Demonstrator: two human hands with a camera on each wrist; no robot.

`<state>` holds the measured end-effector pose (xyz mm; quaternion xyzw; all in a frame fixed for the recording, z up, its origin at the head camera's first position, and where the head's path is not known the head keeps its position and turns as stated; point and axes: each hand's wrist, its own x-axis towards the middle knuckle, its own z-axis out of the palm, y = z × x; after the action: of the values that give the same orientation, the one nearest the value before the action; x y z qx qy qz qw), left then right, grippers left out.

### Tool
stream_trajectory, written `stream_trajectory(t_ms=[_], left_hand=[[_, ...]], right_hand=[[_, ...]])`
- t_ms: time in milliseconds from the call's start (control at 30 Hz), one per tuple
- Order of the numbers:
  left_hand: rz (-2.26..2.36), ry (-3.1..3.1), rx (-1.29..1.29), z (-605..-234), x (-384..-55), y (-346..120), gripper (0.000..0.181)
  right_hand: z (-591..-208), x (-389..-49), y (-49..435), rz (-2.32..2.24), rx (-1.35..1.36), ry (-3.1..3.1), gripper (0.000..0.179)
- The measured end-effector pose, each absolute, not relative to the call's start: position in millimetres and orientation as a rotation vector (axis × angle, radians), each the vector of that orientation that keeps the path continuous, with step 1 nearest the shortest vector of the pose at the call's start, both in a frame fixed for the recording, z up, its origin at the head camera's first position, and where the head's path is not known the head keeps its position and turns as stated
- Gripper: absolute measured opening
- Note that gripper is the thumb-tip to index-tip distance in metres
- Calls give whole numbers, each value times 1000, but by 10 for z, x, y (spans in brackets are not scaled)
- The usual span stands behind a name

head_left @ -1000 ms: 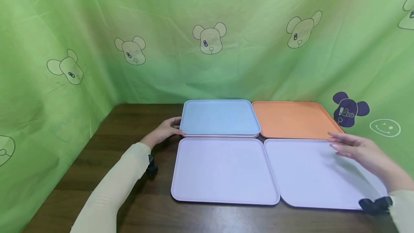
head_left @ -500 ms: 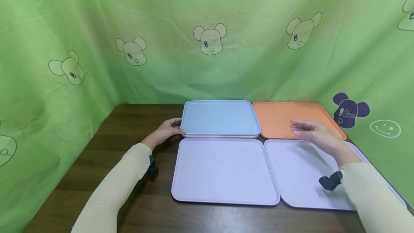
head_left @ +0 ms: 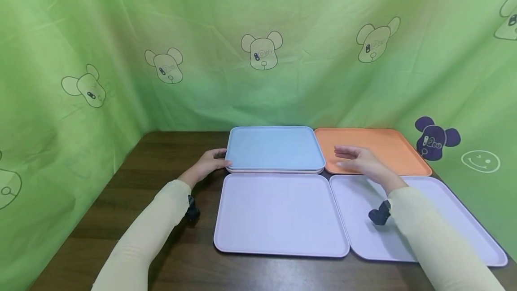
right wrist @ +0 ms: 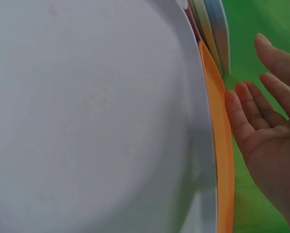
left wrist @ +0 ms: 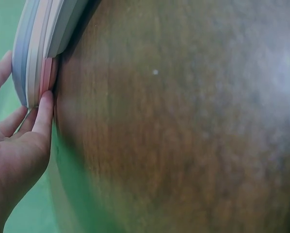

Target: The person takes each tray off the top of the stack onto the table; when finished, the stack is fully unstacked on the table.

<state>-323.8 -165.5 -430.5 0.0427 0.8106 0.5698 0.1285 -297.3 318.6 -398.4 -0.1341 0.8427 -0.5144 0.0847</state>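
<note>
My left hand [head_left: 208, 161] touches the left side of a tray stack with fairly straight fingers, its thumb by the near-left corner. A light blue tray [head_left: 276, 147] tops this stack; a pale tray [left wrist: 36, 63] and a pink tray [left wrist: 45, 77] show below it in the left wrist view. My right hand [head_left: 359, 160] hovers over the left part of an orange tray [head_left: 387, 145], fingers extended and holding nothing, short of the stack's right side. Nearer me lie two lavender trays side by side, a left one [head_left: 280, 214] and a right one [head_left: 357, 235] partly covered by my sleeve.
Brown wood tabletop [head_left: 133, 183] shows left of the trays and along the front. A green curtain [head_left: 210, 93] with cartoon heads hangs behind and at both sides. Small black cameras sit at my left wrist [head_left: 193, 210] and right wrist [head_left: 379, 213].
My right hand has moved left, from over the right lavender tray's far edge to above the orange tray, closer to the blue-topped stack. The left hand and all trays stay put.
</note>
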Motion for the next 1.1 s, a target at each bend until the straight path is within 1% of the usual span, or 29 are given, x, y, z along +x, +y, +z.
stream_trajectory(t_ms=[233,400,667,1100], left_hand=[[1707,2339,116,-4316,-3216,-1649,65],[1750,2330,56,-4326,-3228,-1616,65],[1797,2343,-62,-4334,-3244,-1515,59],[1837,2387,-85,-4306,-3241,-1443,52]], right_hand=[[-4052,-3051,3012,-1586,-408,2425,77],[-4102,-3089,2932,-1619,-378,2378,82],[-4133,-3120,2855,-1597,-417,2386,79],[-4196,-3157,2805,-1579,-448,2373,86]])
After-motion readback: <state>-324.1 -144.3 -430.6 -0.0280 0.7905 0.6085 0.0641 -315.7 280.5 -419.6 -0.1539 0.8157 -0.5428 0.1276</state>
